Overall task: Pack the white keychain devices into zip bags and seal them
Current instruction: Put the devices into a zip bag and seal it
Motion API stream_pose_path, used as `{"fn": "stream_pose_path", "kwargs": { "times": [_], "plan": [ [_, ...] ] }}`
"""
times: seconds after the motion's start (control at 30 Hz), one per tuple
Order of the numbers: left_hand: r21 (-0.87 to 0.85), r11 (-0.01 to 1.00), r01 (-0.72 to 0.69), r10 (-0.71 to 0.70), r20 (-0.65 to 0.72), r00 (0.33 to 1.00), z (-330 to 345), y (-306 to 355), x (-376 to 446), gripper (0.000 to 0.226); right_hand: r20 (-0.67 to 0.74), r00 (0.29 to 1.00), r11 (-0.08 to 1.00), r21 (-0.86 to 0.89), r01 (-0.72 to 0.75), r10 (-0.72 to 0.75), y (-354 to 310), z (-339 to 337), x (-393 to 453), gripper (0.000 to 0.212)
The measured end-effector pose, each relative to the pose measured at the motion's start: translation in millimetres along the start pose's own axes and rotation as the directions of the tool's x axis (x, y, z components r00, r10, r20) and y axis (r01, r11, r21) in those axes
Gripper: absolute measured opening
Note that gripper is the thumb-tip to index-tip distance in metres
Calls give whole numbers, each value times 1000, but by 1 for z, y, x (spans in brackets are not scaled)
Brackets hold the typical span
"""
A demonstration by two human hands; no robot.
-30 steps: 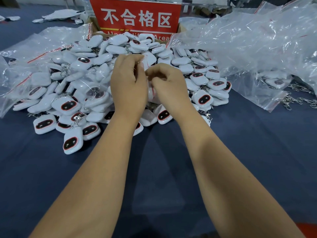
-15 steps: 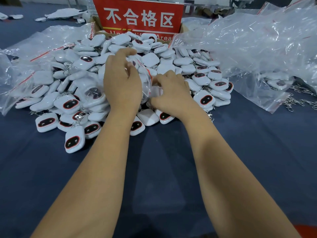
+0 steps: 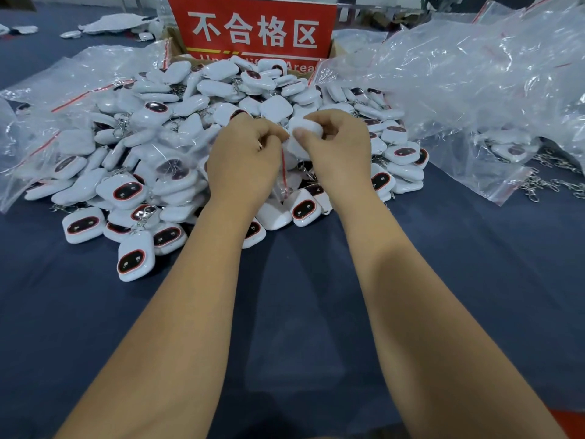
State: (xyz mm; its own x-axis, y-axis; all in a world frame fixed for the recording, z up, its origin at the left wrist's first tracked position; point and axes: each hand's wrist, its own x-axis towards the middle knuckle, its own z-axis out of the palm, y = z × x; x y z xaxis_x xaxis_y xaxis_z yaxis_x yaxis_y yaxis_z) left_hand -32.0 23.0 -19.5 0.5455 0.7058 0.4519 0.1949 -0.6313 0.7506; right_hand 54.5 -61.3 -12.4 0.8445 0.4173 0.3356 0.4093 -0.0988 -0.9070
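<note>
Over the near edge of the device pile (image 3: 190,147), both hands meet, knuckles toward the camera. The right hand (image 3: 340,153) curls its fingers round one white keychain device (image 3: 305,128), thumb pressed to its near face; the device sits just above the pile, between the two hands. The left hand (image 3: 243,163) has its fingers curled and pinches the top of a clear zip bag (image 3: 283,182), whose red seal strip hangs down between the wrists. Whether the device is already partly inside the bag mouth cannot be told; the fingers hide it.

The pile spreads across the dark blue table cover (image 3: 300,312): white rounded-square units, many face up showing dark oval windows ringed in red, some with metal clips and chains. One lies apart at the front left (image 3: 134,258), face up.

To the left, bagged devices (image 3: 47,147) rest under clear film with red strips. To the right, a loose heap of empty clear zip bags (image 3: 474,83) rises above the table, with a few bagged units and loose chains (image 3: 550,185) at its lower edge.

Behind the pile stands a red sign (image 3: 253,30) with white Chinese characters, its lower line of English partly hidden by devices.
</note>
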Motion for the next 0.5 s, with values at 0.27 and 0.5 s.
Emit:
{"fn": "stream_pose_path", "kwargs": {
  "times": [0.27, 0.5],
  "plan": [
    [-3, 1000, -15, 14, -45, 999, 1, -4, 0, 21, -80, 996, 979, 203, -28, 45, -4, 2, -5, 13],
    [33, 996, -78, 77, 32, 997, 3, -4, -1, 31, -52, 998, 940, 341, -22, 42, -8, 3, -6, 14]
  ]
}}
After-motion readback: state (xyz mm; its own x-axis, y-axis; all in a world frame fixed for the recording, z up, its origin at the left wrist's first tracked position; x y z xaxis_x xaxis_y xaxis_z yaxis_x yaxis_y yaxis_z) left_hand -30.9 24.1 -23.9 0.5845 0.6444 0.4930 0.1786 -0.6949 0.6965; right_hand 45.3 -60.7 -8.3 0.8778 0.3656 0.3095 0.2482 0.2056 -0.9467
